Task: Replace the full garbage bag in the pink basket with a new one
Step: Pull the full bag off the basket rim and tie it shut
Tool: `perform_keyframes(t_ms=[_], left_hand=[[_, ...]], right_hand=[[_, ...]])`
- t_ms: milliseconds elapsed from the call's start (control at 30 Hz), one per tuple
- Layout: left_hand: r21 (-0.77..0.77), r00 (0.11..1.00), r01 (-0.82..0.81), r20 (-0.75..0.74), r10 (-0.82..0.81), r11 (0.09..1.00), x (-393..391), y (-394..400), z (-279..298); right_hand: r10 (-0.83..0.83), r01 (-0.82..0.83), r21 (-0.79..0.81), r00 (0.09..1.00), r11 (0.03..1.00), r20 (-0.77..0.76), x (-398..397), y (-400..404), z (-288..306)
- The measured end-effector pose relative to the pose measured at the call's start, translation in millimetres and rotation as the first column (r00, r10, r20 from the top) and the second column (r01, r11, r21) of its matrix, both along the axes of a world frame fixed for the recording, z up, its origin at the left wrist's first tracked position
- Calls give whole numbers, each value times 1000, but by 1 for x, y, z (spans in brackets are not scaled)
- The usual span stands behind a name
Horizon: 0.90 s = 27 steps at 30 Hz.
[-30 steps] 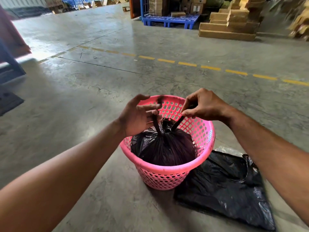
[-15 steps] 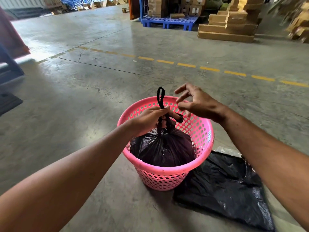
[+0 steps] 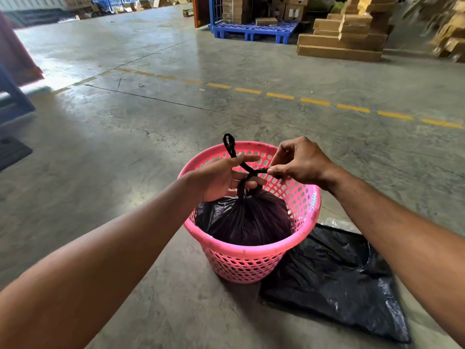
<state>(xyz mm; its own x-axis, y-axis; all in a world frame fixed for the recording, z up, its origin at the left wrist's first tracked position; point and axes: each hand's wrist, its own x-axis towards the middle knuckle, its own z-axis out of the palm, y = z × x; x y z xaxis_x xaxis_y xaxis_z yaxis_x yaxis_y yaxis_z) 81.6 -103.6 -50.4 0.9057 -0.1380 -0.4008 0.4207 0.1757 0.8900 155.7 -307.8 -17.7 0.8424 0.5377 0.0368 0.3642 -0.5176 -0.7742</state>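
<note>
A pink perforated basket [image 3: 251, 260] stands on the concrete floor with a full black garbage bag [image 3: 242, 219] inside it. The bag's top is gathered into two twisted black strips that cross above it. My left hand [image 3: 224, 178] grips the gathered neck, and one strip loops up past its fingers over the basket's far rim. My right hand [image 3: 299, 163] pinches the end of the other strip and holds it out to the right. A flat, empty black garbage bag [image 3: 337, 280] lies on the floor against the basket's right side.
Bare concrete floor surrounds the basket, crossed by a dashed yellow line [image 3: 314, 102]. A blue pallet [image 3: 251, 30] and stacked cardboard boxes [image 3: 347, 34] stand far behind. A dark blue frame [image 3: 15, 96] and a black mat [image 3: 10, 149] sit at the left edge.
My right hand, open half a second ago, has closed on a strip of the bag and drawn it to the right. My left hand keeps its hold on the bag's neck.
</note>
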Motion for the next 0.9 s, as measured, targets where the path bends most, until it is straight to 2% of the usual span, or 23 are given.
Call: perform_keyframes(t_ms=[100,200,267,333,367,433,500,533,600,700,733,767,833,867,900], left_hand=[[-24,991,-103,-83,100,994,3,0,-2],[-5,987,-130,-100,129,992,3,-7,1],[102,992,-125,-21,128,987,2,-7,3],[265,992,-87,111,60,960,3,-4,8],[341,986,-47,164,-10,939,3,-4,11],[479,959,29,235,-160,877,2,-8,20],[609,927,65,256,-274,791,1,-14,25],[658,921,79,239,-308,749,3,-16,27],[703,911,139,185,-369,697,2,-18,33],[666,882,204,193,-429,718,-2,-17,37],[707,880,184,192,-435,683,-4,-15,37],[794,874,142,180,-452,591,-4,-11,36],[953,855,20,141,-499,303,-4,-1,33],[980,844,-25,126,-521,196,-4,2,32],[988,827,-69,135,-546,140,-4,5,30]], right_hand=[[73,-68,52,992,996,-105,-15,7,-7],[115,-110,33,970,993,-216,-33,17,-28],[77,-84,-44,986,996,-150,-36,20,-38],[-26,41,-136,994,990,107,-34,21,-40],[-88,111,-107,977,988,196,-34,21,-40],[-126,119,57,980,991,155,-34,24,-41],[-47,41,195,999,980,27,-34,28,-39],[-3,-1,206,1000,979,22,-34,30,-40],[46,-64,182,994,981,103,-37,34,-41],[-16,-30,265,985,964,171,-37,32,-43],[-25,-17,290,990,957,140,-33,29,-43],[-16,-10,309,997,951,81,-29,25,-42],[6,-3,286,1000,958,-7,-20,16,-41],[3,2,251,1000,968,-22,-16,11,-40],[1,5,213,1000,977,-28,-14,7,-40]])
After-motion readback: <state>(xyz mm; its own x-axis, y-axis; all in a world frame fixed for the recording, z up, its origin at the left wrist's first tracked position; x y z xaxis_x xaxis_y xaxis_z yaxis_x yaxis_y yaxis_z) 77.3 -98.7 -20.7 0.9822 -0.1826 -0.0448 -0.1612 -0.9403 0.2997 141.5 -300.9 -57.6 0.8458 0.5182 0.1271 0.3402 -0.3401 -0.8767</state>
